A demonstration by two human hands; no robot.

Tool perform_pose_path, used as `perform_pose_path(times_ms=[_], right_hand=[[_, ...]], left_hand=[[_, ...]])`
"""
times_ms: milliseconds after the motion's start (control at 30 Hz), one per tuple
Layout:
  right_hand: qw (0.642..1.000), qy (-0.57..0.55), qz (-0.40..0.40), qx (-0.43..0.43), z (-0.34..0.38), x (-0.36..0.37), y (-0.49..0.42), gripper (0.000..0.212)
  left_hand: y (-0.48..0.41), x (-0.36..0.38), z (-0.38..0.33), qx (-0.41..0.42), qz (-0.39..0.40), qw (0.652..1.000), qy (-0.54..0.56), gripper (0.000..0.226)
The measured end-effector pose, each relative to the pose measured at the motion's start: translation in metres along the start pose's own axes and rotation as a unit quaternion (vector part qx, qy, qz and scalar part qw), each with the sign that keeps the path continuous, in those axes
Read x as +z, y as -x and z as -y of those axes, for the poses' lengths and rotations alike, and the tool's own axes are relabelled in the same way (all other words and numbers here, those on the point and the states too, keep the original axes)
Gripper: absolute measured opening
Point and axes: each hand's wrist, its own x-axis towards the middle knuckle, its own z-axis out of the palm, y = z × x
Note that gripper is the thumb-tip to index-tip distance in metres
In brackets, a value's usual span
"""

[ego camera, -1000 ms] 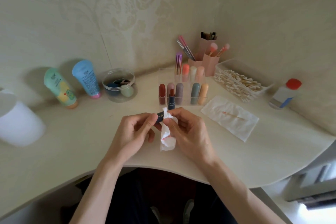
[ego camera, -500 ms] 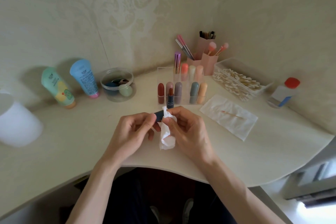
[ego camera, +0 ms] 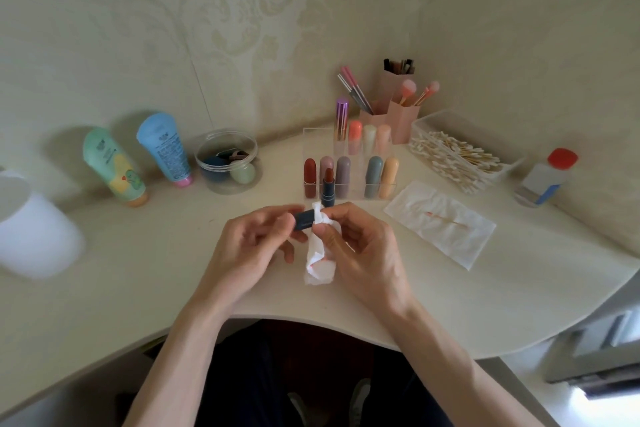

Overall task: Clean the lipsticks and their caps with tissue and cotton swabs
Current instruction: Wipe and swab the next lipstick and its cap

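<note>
Soft, dim daylight comes from about four o'clock, where a bright patch (ego camera: 606, 406) burns out. The tubes (ego camera: 112, 166) at nine o'clock cast vague shadows leftward on the wall (ego camera: 242, 28). The white cup (ego camera: 33, 236) there is blurred, and the tabletop (ego camera: 485, 305) rim bows with wide-angle distortion.

Home vanity corner. A cream desk (ego camera: 485, 305) with a curved near edge fits into the angle of two walls covered in pale damask wallpaper (ego camera: 242, 10). At the far middle, a clear acrylic organiser (ego camera: 315, 146) holds rows of capped lipsticks (ego camera: 374, 173), with pink brush holders (ego camera: 403, 123) of makeup brushes just behind it. On the far left stand a green cosmetic tube (ego camera: 110, 166), a blue cosmetic tube (ego camera: 162, 149) and a clear round tub (ego camera: 225, 185) of makeup sponges. On the far right sit an open box (ego camera: 436, 116) of cotton swabs (ego camera: 457, 159) and a small red-capped bottle (ego camera: 542, 180). A blurred white cup (ego camera: 34, 236) stands at the left edge.
</note>
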Motion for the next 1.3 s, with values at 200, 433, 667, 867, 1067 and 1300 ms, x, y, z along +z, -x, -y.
perform_pose_path(times_ms=[200,433,667,867,1067,1300], right_hand=[[1.0,-0.002,0.016,0.003,0.0013,0.0002,0.0018,0.007],[0.999,-0.021,0.001,0.026,0.0021,0.001,0.002,0.005],[1.0,-0.006,-0.003,0.011,0.0059,0.0006,0.0024,0.006],[1.0,-0.009,0.003,0.022,0.0047,0.0025,0.0028,0.005],[1.0,-0.004,-0.009,0.014,0.0076,0.0015,0.003,0.007],[0.999,0.003,0.004,0.04,0.006,0.0012,0.0024,0.006]], left_hand=[[0.0005,-0.0006,0.0031,0.017,-0.016,1.0,-0.002,0.031],[0.0011,0.0025,0.0032,0.063,-0.036,0.997,0.009,0.028],[0.0037,0.0079,-0.0035,0.055,-0.011,0.998,-0.042,0.036],[0.0014,0.0011,0.0053,0.092,-0.044,0.993,-0.052,0.027],[0.0022,0.0044,0.0028,0.048,-0.019,0.998,-0.03,0.029],[0.0016,0.0011,0.0055,0.105,-0.055,0.991,-0.065,0.02]])
